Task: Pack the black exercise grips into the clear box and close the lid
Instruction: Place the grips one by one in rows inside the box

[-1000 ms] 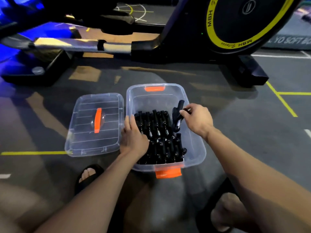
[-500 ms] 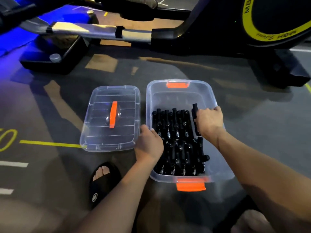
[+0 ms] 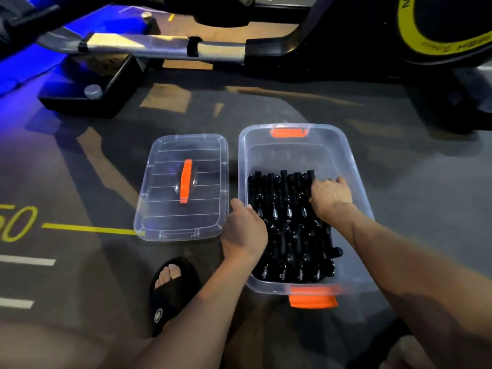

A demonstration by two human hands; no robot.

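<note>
Nearest to us, a foot in a black sandal (image 3: 171, 291) rests on the dark gym floor (image 3: 426, 195), left of our forearms. Just beyond stands the clear box (image 3: 354, 166), an orange latch (image 3: 312, 298) at its near end and another (image 3: 288, 132) at its far end. Our left hand (image 3: 245, 233) sits on the box's left rim, fingers curled over the edge and holding it. The black exercise grips (image 3: 290, 235) lie packed in rows inside, filling the near and middle part, metal springs showing between them. Our right hand (image 3: 330, 195) lies palm down on the far right grips, fingers stretched forward and pressing on them; we cannot tell whether any grip is clasped beneath. Left of the box, just beside it, the lid (image 3: 183, 187) lies flat on the floor with its orange handle (image 3: 185, 181) up. Farthest off stands an exercise machine (image 3: 346, 43) with a yellow-ringed wheel
</note>
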